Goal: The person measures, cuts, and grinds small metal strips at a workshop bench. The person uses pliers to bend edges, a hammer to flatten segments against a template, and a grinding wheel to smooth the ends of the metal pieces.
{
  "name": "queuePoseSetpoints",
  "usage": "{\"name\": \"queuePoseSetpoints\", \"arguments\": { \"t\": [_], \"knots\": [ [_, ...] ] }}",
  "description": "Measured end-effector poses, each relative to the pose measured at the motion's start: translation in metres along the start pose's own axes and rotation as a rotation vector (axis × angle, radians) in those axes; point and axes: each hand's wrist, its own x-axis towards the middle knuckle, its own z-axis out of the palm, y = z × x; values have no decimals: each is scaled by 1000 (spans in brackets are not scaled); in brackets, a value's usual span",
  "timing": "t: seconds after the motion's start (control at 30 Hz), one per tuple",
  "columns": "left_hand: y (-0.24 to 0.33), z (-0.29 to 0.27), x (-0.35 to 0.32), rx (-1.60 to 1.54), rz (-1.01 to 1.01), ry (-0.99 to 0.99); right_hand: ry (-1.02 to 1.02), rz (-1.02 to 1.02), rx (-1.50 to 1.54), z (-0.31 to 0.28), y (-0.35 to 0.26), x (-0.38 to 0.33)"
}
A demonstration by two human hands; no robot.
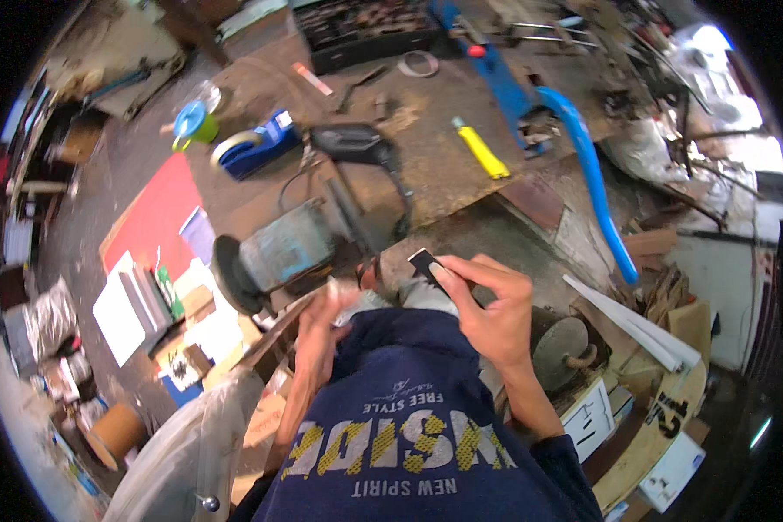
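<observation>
We see even daylight across the cluttered brown workbench (461, 174), with soft, faint shadows. The far right corner is overexposed to white glare. Our left hand (322, 317) is smeared by motion blur; our right hand (491, 300) is sharp. Fisheye distortion bends the long blue curved bar (596, 183), and a black vignette rings the frame.

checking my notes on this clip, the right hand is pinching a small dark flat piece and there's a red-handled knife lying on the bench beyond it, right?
Not quite: the head view shows the knife on the bench has a yellow handle, not a red one. The rest holds: the right hand pinches a small dark flat piece between its fingertips.
</observation>
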Motion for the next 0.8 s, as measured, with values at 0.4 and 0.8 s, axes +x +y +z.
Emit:
{"name": "queuePoseSetpoints", "arguments": {
  "t": [0.4, 0.8],
  "knots": [
    [-53, 221, -74, 660, 254, -942, 821, 479, 708, -140, 20, -203],
    [-359, 264, -77, 1342, 67, -1236, 1628, 1039, -241, -138, 193, -635]
  ]
}}
